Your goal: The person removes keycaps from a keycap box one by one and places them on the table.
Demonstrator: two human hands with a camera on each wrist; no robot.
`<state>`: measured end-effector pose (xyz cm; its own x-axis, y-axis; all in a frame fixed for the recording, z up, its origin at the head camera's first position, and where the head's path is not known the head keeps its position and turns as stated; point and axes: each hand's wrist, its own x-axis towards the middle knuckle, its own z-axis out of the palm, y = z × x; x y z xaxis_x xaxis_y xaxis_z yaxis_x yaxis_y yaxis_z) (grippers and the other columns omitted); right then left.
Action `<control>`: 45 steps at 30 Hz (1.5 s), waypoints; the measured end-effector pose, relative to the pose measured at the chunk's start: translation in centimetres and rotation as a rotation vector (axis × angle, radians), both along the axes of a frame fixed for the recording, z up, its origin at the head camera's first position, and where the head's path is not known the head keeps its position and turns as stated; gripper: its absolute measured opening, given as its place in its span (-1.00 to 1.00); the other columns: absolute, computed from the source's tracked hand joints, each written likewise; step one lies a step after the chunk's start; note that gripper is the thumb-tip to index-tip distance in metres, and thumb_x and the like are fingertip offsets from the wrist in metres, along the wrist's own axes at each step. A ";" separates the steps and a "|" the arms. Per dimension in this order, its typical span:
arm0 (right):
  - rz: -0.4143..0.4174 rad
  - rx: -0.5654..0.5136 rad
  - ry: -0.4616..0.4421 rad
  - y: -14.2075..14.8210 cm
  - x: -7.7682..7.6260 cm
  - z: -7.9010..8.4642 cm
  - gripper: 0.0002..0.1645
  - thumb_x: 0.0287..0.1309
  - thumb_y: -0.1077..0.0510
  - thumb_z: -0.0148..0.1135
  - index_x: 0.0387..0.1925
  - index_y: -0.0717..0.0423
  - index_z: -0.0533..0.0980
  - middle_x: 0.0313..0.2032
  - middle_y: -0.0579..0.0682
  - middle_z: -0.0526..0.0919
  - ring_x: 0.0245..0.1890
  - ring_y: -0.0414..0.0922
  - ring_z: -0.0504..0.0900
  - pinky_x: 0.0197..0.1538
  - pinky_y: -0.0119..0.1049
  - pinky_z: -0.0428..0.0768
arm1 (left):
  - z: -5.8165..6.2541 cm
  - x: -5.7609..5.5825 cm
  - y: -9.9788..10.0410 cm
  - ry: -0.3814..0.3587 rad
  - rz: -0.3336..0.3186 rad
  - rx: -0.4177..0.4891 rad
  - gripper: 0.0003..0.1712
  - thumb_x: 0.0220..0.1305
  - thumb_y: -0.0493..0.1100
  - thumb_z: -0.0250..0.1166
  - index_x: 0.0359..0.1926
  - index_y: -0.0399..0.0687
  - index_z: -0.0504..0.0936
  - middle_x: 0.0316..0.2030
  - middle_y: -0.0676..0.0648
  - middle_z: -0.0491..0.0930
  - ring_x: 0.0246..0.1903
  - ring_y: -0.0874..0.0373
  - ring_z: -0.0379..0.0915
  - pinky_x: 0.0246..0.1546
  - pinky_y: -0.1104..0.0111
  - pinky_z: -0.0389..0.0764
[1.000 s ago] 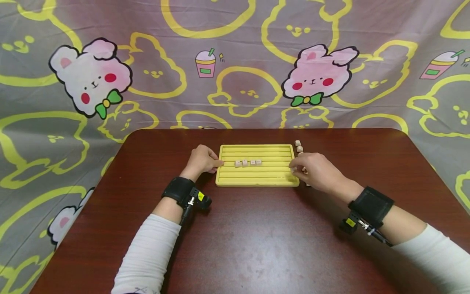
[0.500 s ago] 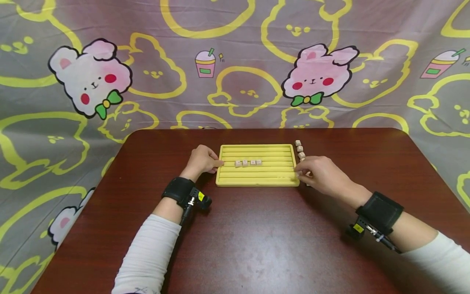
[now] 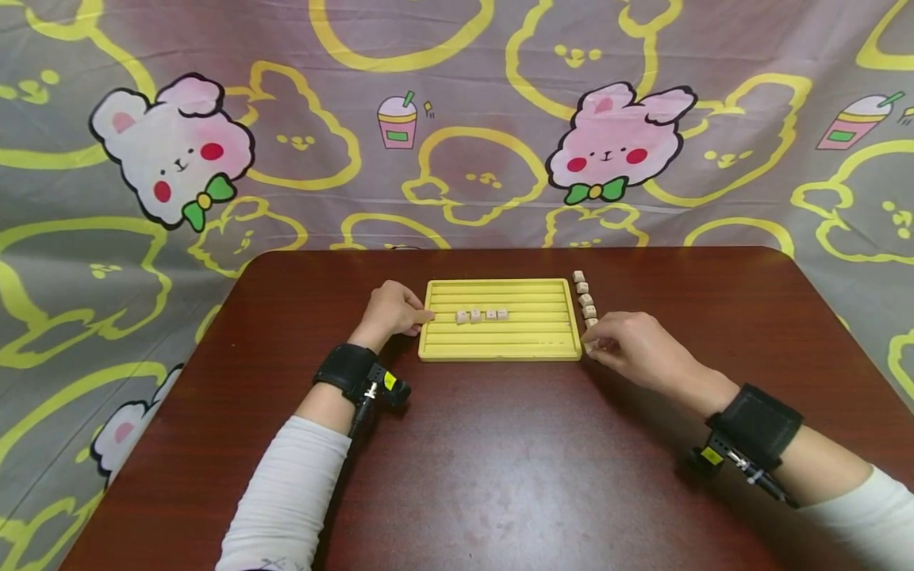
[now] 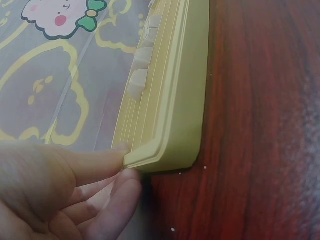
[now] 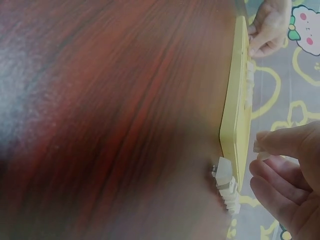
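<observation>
A yellow ridged tray [image 3: 500, 345] lies on the table, with a short row of off-white keycaps [image 3: 475, 316] on one of its middle ridges. My left hand [image 3: 391, 309] pinches the tray's left edge; in the left wrist view its thumb is at the rim and a finger lies below. At the tray's near right corner, my right hand [image 3: 631, 345] pinches a small pale keycap [image 5: 257, 146] between thumb and forefinger. Beside the tray's right side runs a column of loose keycaps [image 3: 587, 300], its near end partly hidden by the right hand in the head view.
A dark reddish-brown table [image 3: 485, 476] extends from the tray toward me. Behind it hangs a patterned cloth [image 3: 485, 198] with cartoon faces. Each wrist wears a black strap [image 3: 758, 427] with a small camera.
My right hand has moved right and toward me, off the tray's right edge, uncovering more of the keycap column. The left hand and the tray have stayed in place.
</observation>
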<state>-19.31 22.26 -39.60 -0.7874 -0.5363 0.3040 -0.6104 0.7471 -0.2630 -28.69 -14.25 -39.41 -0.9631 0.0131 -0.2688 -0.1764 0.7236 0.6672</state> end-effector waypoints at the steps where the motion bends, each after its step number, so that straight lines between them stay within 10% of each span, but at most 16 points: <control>1: -0.002 0.001 0.001 0.1 0.1 0.0 -0.83 0.01 0.29 0.47 -0.31 0.04 0.71 -0.41 -0.14 0.69 -0.37 -0.26 0.66 -0.29 -0.32 0.67 | 0.0 0.0 0.0 0.001 0.001 0.001 -0.70 0.17 -0.17 0.46 -0.15 -0.31 0.72 -0.21 -0.30 0.72 -0.60 0.23 0.66 -0.46 0.40 0.73; 45: -0.040 0.008 -0.093 1.2 1.7 -0.7 -0.84 0.00 0.24 0.50 -0.32 0.01 0.72 -0.38 -0.19 0.70 -0.37 -0.30 0.63 -0.30 -0.35 0.66 | -0.2 -0.2 0.1 0.028 0.002 0.016 -0.70 0.14 -0.20 0.48 -0.19 -0.35 0.72 -0.24 -0.32 0.72 -0.66 0.28 0.62 -0.49 0.41 0.73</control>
